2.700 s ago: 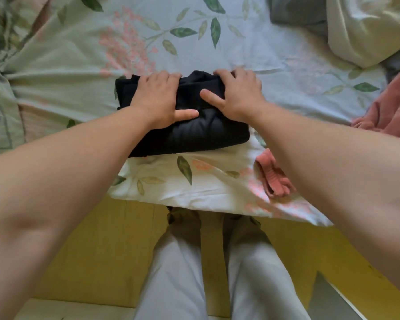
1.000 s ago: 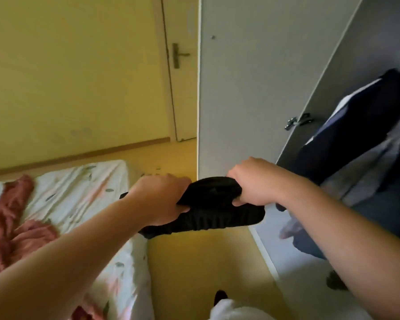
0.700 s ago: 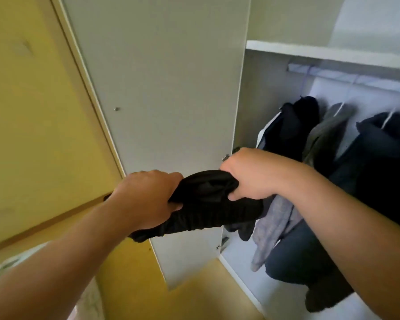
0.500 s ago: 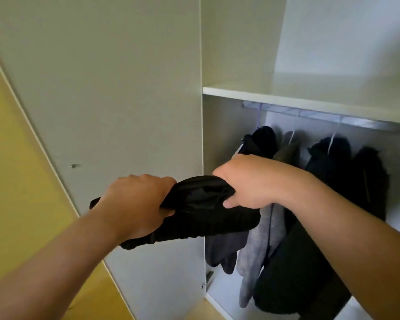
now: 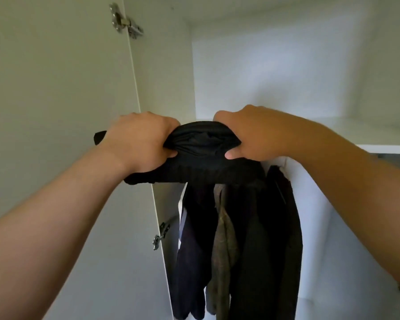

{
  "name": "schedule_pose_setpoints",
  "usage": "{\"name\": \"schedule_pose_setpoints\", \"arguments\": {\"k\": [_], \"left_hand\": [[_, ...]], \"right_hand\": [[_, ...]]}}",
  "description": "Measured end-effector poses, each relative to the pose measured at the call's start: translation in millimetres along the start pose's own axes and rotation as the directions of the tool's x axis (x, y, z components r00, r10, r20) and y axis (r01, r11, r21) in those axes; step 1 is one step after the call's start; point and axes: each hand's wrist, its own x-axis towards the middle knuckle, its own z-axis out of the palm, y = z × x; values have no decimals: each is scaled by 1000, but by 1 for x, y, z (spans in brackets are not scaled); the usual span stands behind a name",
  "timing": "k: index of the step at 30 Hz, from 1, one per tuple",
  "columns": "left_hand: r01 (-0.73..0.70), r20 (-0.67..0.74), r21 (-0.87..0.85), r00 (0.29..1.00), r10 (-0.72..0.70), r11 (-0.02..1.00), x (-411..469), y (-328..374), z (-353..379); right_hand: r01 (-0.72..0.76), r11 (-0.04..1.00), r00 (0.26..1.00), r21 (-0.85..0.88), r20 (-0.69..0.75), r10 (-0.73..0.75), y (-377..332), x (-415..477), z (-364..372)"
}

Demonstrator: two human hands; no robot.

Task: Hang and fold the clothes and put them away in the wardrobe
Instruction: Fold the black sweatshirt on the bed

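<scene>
A folded black garment (image 5: 201, 155) is held up in the air in front of the open white wardrobe. My left hand (image 5: 141, 142) grips its left end and my right hand (image 5: 249, 135) grips its right end, fingers curled over the top and thumbs underneath. The bundle is level with the front edge of the wardrobe's upper shelf (image 5: 386, 147). The white compartment above that shelf shows nothing inside.
The wardrobe's open door (image 5: 56, 112) stands at the left, with hinges (image 5: 125, 19) on its inner edge. Several dark and grey clothes (image 5: 236, 250) hang below the shelf, directly under the bundle. White side panels close the compartment on both sides.
I lifted the folded black garment off the bed, turned to the wardrobe and raised it with both hands. It has gone from the hanging clothes' height up to the upper shelf.
</scene>
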Motion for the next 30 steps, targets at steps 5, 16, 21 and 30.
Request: {"name": "schedule_pose_setpoints", "arguments": {"k": [5, 16, 21, 30], "left_hand": [[-63, -182, 27, 981, 67, 998, 27, -1, -8], [-147, -461, 60, 873, 159, 987, 97, 2, 59], [-145, -425, 106, 888, 176, 984, 136, 1, 99], [-90, 171, -23, 981, 92, 996, 211, -19, 160]], "right_hand": [[-92, 988, 990, -121, -120, 77, 5, -2, -15], [-184, 927, 963, -328, -250, 103, 43, 21, -5], [-205, 907, 942, -368, -325, 81, 81, 53, 36], [-245, 934, 955, -260, 100, 278, 138, 124, 94]]}}
